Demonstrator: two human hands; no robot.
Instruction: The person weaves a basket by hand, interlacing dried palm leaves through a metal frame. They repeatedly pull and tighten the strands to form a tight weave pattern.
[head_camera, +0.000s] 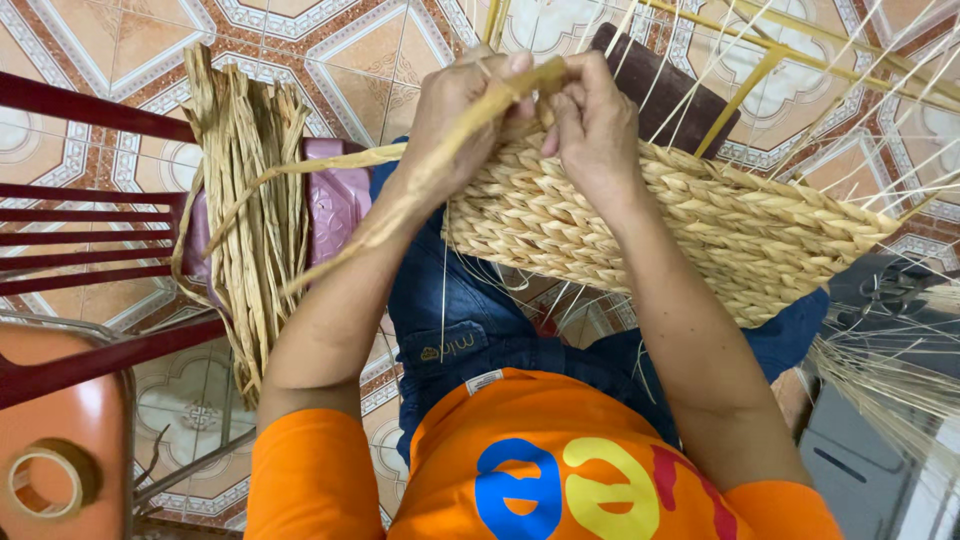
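A half-woven straw basket (700, 225) lies across my lap, its woven wall facing me and thin upright stakes (750, 80) fanning out past its top edge. My left hand (455, 120) pinches a flat dried straw strand (400, 215) at the basket's upper left rim; the strand trails down to the left. My right hand (590, 125) presses on the rim right beside it, fingers curled on the weave and the same strand.
A bundle of dried straw strands (250, 210) hangs over a pink plastic stool (335, 205) on my left. A dark red chair frame (90, 240) and an orange seat with a tape roll (45, 480) stand at far left. Grey boxes (860, 440) sit at right on patterned tile floor.
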